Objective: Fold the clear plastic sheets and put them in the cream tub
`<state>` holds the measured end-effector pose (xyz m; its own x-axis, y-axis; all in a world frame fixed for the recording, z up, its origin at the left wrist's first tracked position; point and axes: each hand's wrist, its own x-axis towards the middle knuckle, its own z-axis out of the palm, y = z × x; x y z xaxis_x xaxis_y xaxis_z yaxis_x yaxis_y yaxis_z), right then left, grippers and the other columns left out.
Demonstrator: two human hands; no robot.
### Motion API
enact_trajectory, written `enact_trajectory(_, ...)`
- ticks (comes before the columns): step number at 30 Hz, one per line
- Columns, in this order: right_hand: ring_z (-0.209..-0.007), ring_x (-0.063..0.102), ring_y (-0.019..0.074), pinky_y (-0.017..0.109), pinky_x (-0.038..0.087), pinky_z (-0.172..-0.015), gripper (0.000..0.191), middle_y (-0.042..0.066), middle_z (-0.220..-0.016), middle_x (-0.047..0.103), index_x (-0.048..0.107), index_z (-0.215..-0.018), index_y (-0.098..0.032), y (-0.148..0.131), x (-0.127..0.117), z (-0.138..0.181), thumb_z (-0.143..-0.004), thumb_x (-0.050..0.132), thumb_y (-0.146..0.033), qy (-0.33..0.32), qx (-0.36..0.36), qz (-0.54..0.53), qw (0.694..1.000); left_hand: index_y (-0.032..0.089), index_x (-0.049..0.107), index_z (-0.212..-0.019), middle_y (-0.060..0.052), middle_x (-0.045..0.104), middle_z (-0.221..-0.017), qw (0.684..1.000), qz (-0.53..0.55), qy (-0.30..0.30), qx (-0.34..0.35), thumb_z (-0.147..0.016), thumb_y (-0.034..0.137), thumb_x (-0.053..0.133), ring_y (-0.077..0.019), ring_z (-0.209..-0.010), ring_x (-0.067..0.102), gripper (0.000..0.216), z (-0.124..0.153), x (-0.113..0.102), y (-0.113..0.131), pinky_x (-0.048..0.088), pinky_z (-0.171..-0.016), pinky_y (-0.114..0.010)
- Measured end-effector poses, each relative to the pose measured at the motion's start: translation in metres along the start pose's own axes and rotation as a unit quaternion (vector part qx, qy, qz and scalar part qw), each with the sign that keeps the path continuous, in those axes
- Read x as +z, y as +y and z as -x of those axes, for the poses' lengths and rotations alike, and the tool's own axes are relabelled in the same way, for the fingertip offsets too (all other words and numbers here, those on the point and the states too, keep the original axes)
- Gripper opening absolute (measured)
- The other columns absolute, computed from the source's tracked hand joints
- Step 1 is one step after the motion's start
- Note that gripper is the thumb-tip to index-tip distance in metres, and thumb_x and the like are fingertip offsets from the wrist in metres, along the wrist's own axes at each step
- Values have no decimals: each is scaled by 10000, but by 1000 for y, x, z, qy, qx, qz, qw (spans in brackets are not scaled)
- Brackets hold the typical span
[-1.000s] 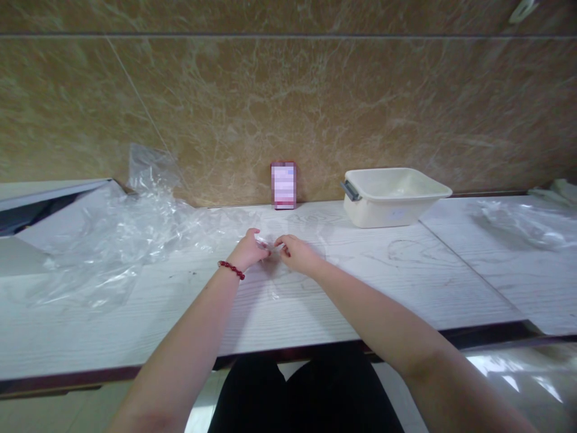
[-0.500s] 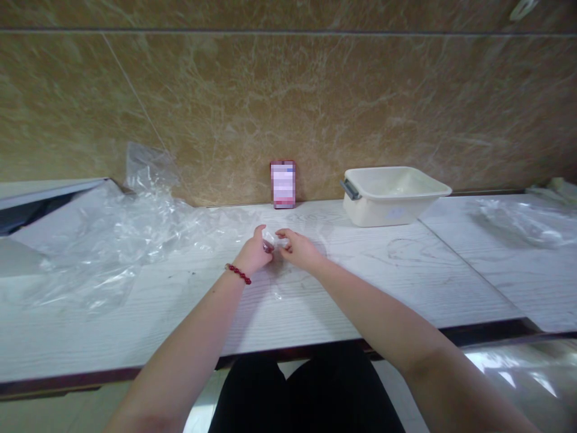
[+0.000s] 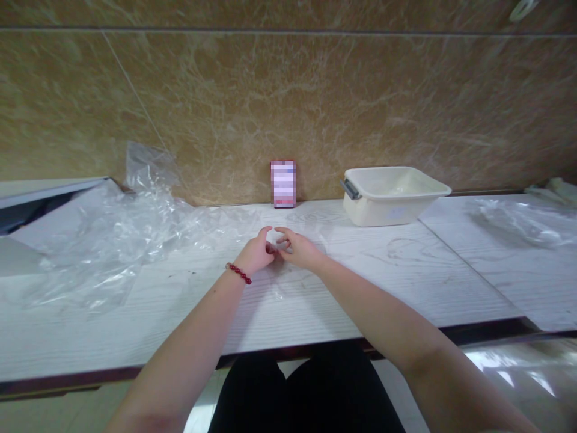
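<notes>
While our left hand (image 3: 256, 252) and right hand (image 3: 298, 249) meet fingertip to fingertip above the desk (image 3: 360, 282), both pinch a small clear plastic piece (image 3: 273, 245) between them, equally near each.

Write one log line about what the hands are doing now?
left hand: pinching small clear piece | right hand: pinching same piece | above white table

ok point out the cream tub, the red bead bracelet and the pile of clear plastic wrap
cream tub (image 3: 396, 210), head view, on its front wall
red bead bracelet (image 3: 238, 273), head view, on the beads at the left wrist
clear plastic wrap (image 3: 117, 234), head view, middle of the crumpled pile
</notes>
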<state>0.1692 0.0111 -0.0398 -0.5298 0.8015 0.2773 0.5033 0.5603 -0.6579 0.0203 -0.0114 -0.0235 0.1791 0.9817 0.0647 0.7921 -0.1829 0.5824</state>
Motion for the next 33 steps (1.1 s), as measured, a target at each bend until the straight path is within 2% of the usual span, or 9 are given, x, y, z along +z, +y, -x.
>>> enact_trajectory(4, -716, 513, 84, 213, 382, -701, 455, -4, -824, 590, 426, -1128, -191, 1, -2, -2, -689, 494, -92, 16, -47, 15, 999, 163, 320, -1178, 0, 611, -697, 1000, 2, -3, 24, -630, 135, 511, -142, -642, 571, 581, -1, 1, -2, 414, -593, -232)
enact_trajectory(7, -739, 505, 92, 223, 358, -733, 247, 1, -787, 586, 565, -905, -174, 1, -7, -4, -691, 487, -77, 7, -84, 56, 995, 168, 343, -1156, -18, 610, -796, 1000, 0, -3, 29, -612, 115, 515, -132, -691, 568, 573, -2, 2, -4, 422, -646, -234)
enact_trajectory(10, -742, 495, 101, 223, 349, -729, 149, 13, -765, 573, 590, -761, -159, 1, -15, -4, -693, 487, -77, -2, -95, 100, 990, 157, 388, -1112, -47, 588, -867, 1000, -21, -9, 11, -590, 144, 541, -138, -721, 563, 544, -3, 1, -6, 424, -657, -240)
enact_trajectory(12, -749, 490, 103, 216, 348, -711, 144, 20, -782, 559, 589, -761, -158, 2, -20, -4, -696, 487, -80, -8, -99, 123, 987, 153, 433, -1058, -54, 575, -857, 999, -44, -25, -3, -581, 206, 568, -150, -708, 559, 499, -3, 0, -6, 425, -634, -250)
enact_trajectory(15, -781, 487, 108, 209, 341, -711, 149, 25, -806, 543, 591, -745, -161, 3, -28, -3, -693, 484, -70, -54, -117, 154, 980, 154, 459, -1019, -45, 571, -822, 997, -55, -62, -7, -575, 293, 587, -159, -694, 553, 482, -1, -4, -6, 421, -619, -260)
enact_trajectory(20, -784, 493, 108, 197, 338, -708, 151, 33, -814, 532, 607, -718, -154, 10, -33, -5, -692, 484, -73, -111, -100, 176, 973, 167, 478, -1028, -39, 567, -840, 991, -41, -118, 49, -632, 458, 533, -147, -689, 541, 495, 0, -18, -8, 421, -636, -261)
enact_trajectory(23, -780, 497, 102, 191, 339, -711, 176, 31, -818, 532, 616, -713, -154, 16, -32, -6, -688, 471, -57, -124, -102, 174, 972, 183, 541, -994, -49, 556, -874, 988, -73, -97, 91, -713, 465, 440, -145, -731, 532, 411, -3, -25, -14, 411, -693, -267)
enact_trajectory(26, -784, 499, 102, 188, 341, -714, 192, 34, -825, 534, 619, -707, -151, 20, -31, -7, -683, 461, -45, -123, -99, 174, 972, 205, 579, -989, -54, 550, -917, 981, -121, -83, 124, -728, 449, 433, -164, -839, 515, 385, -8, -26, -23, 386, -770, -274)
enact_trajectory(33, -819, 501, 110, 195, 341, -741, 210, 36, -852, 543, 631, -747, -167, 20, -33, -7, -703, 453, -65, -123, -71, 187, 972, 259, 573, -1037, -55, 521, -1028, 974, -173, -63, 130, -724, 520, 415, -186, -943, 487, 437, -10, -13, -26, 354, -853, -303)
